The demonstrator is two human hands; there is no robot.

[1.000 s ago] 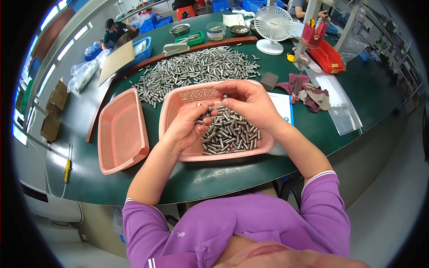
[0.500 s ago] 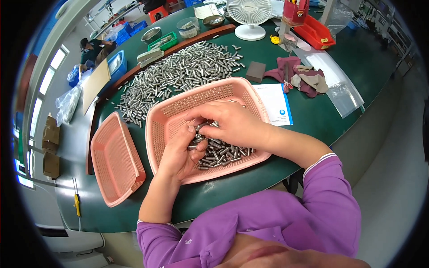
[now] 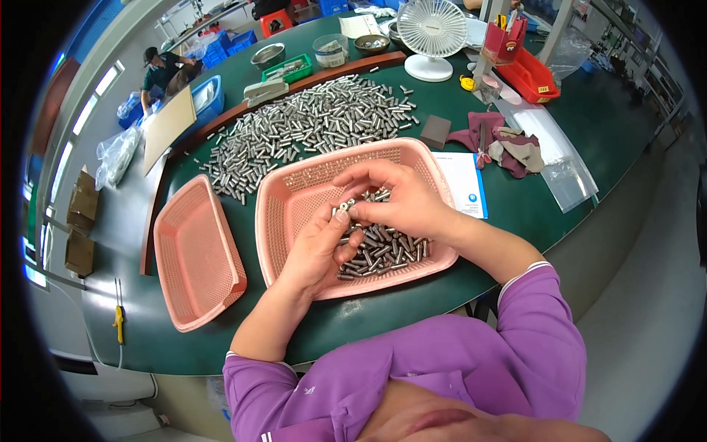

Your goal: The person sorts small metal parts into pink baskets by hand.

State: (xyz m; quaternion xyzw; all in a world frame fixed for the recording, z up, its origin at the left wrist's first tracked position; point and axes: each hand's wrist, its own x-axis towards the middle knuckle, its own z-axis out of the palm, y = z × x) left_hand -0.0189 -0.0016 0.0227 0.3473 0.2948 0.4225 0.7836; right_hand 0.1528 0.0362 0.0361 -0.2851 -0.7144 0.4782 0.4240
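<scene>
Over the larger pink basket (image 3: 287,180), my two hands meet at the fingertips. My left hand (image 3: 318,247) is closed round a few small metal pins (image 3: 345,207), their bright round ends showing between its thumb and fingers. The thumb and index finger of my right hand (image 3: 401,199) pinch at the same pins from the other side; its remaining fingers curve above. Beneath the hands, many loose metal pins (image 3: 383,250) lie in the right part of the basket. How many pins the hands hold is hidden by the fingers.
A large pile of metal pins (image 3: 309,121) spreads behind the basket. At left sits a second pink basket (image 3: 199,254). A white fan (image 3: 432,33), a dark block (image 3: 435,131), cloths (image 3: 515,144) and a paper sheet (image 3: 464,180) lie beyond. Another person (image 3: 166,74) sits far left.
The whole view has shifted a little, so the table things appear slightly further right and lower. My fingertips have turned, and the pins' ends now face up more plainly.
</scene>
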